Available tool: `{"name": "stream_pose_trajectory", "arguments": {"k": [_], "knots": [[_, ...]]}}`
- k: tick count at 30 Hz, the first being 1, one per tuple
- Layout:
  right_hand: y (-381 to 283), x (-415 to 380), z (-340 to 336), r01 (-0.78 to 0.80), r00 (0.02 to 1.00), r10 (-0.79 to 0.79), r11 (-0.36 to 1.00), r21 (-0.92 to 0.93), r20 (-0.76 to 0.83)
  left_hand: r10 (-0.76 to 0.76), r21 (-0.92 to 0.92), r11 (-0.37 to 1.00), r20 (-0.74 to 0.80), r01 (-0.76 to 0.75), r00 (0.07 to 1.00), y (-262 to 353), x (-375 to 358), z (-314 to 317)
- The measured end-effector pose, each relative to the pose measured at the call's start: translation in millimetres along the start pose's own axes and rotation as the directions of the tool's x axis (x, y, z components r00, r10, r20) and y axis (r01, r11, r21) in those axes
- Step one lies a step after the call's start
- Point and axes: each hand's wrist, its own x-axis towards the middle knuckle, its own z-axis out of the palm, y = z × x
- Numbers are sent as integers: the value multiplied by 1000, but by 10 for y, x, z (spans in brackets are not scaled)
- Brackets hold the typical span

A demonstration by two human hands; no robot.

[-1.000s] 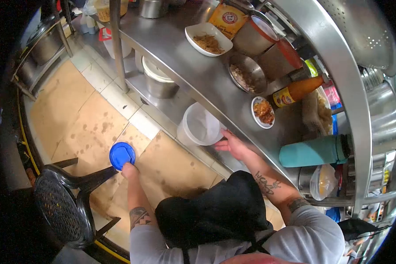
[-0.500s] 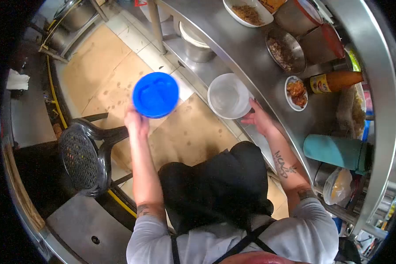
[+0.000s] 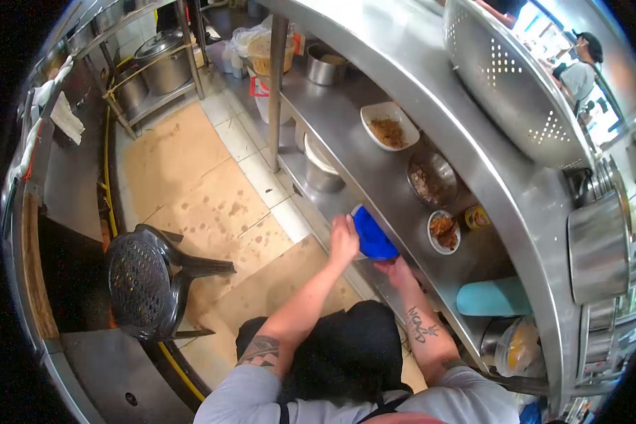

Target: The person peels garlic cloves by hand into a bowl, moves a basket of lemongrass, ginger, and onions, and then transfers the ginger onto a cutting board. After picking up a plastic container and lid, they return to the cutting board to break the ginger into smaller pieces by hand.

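A round blue plastic lid [image 3: 376, 237] is between my hands, at the lower shelf's edge. My left hand [image 3: 344, 240] grips its left side, fingers closed and pointing up. Just below its near edge is my right hand [image 3: 396, 271], fingers curled in under the rim. The translucent white tub is almost wholly hidden behind the lid and the shelf edge. Right of my hands, on the middle shelf, stands a small white bowl of reddish-brown food [image 3: 444, 233].
The steel shelf unit [image 3: 473, 159] runs along my right, with a metal bowl [image 3: 431, 180], a white dish [image 3: 389, 128], a teal bottle [image 3: 495, 297] and a large colander [image 3: 516, 85]. A black plastic stool [image 3: 141, 283] stands left. A person [image 3: 579, 71] is at upper right.
My left hand has brought the blue lid rightward over to the white tub, now mostly out of sight. My right hand has moved slightly left and down. The view has shifted, bringing the upper shelf in.
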Motion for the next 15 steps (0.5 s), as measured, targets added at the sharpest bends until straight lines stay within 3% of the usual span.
{"name": "stream_pose_trajectory", "arguments": {"k": [1,3,4,6,9,11,12,13,14,15], "knots": [[2,14,-16,12,999,-11,1000,23,-43,78,-30,996,-25,-79,997,-22,37,56],[13,91,-101,-40,999,41,999,-21,10,114,-5,993,-14,-114,993,-132,62,177],[7,139,-97,-32,999,32,999,16,-41,130,11,991,-12,-130,991,-176,126,233],[67,124,-64,-47,987,59,995,86,-147,2,49,999,27,-3,1000,-105,162,240],[111,-7,-34,-119,973,199,863,492,-114,-124,30,992,37,123,992,-72,181,133],[305,-256,-87,-286,952,307,867,408,15,-252,4,968,53,252,966,-188,144,-9],[416,-410,-169,-361,930,360,863,354,70,-213,86,971,-103,222,972,-370,47,-34],[742,-512,-241,-409,912,407,900,150,45,-153,169,965,-257,201,954,-502,-92,-106],[677,-861,-21,-419,908,418,906,-53,-30,-188,94,974,-166,205,968,-567,-253,-403],[548,-1295,302,-421,907,410,871,-252,-96,-308,161,935,-81,317,948,-730,-494,-704]]}}
